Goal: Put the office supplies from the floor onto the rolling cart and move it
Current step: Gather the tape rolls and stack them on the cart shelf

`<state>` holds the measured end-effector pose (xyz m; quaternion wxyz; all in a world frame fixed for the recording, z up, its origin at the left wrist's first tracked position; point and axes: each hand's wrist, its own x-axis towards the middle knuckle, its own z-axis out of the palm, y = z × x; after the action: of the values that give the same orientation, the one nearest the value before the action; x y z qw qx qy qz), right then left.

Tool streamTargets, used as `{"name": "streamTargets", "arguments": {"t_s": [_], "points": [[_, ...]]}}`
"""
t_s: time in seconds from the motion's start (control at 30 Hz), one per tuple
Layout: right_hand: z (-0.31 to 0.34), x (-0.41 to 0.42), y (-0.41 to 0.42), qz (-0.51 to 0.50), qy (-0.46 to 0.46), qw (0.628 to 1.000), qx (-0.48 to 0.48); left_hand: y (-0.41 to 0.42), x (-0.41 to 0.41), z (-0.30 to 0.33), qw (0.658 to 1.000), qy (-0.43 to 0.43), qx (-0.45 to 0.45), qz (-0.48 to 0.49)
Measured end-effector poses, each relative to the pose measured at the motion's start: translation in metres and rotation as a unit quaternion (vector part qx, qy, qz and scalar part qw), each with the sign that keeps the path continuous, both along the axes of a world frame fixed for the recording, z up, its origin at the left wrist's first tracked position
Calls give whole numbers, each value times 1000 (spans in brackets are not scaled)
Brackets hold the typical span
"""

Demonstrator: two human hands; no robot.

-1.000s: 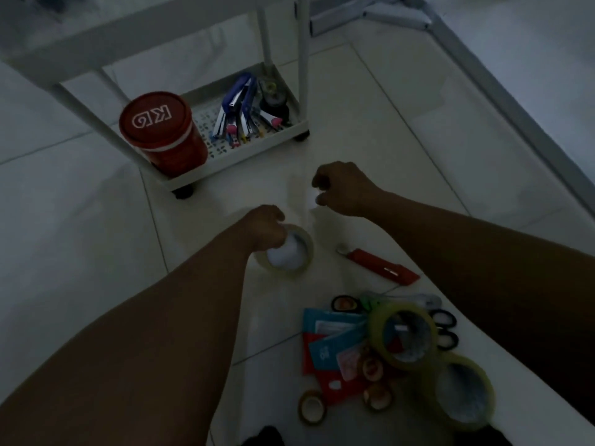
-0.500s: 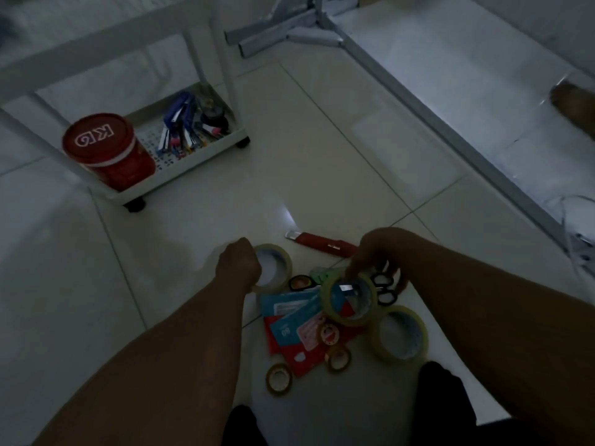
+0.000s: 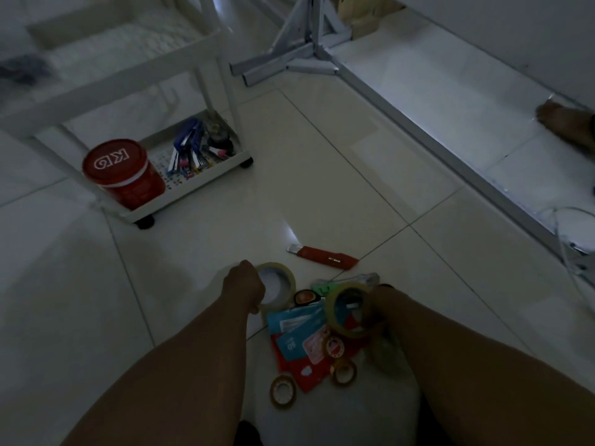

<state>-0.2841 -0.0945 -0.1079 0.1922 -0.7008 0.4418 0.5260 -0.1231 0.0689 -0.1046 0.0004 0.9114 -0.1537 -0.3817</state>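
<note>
Gripping one clear tape roll (image 3: 277,286) in the left hand (image 3: 243,286) and another tape roll (image 3: 347,309) in the closed right hand (image 3: 375,312), the person risks dropping either: both rings are smooth, lighting is dim. Packets (image 3: 297,333), small rolls and a red box cutter (image 3: 323,256) lie floor-bound, well apart from the rolling cart (image 3: 193,185).

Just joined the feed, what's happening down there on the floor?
A person is gathering office supplies off the tiled floor. The left hand grips one big tape roll and the right hand holds another tape roll above the pile of packets and small tape rolls. A red box cutter lies apart on the floor. The rolling cart already holds a red tub and staplers on its bottom shelf.
</note>
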Motion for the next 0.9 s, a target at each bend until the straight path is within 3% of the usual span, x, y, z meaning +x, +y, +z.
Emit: {"name": "streamTargets", "arguments": {"t_s": [0.17, 0.23, 0.37, 0.53, 0.7, 0.9], "points": [[-5, -20, -1, -170, -127, 975, -68, 1, 2, -1, 1000, 10, 6, 10], [2, -23, -3, -183, -175, 963, -89, 1, 2, -3, 1000, 15, 1, 19], [31, 1, -4, -162, -183, 960, -136, 0, 5, -6, 999, 21, -21, 34], [55, 46, 3, -23, -278, 950, -140, 1, 14, -1, 998, -6, -51, 33], [69, 94, 16, 199, -363, 902, -121, 8, 41, 21, 996, -38, -81, 32], [137, 157, 18, 299, -433, 849, -47, 23, 98, 82, 974, -164, -155, 10]]}}
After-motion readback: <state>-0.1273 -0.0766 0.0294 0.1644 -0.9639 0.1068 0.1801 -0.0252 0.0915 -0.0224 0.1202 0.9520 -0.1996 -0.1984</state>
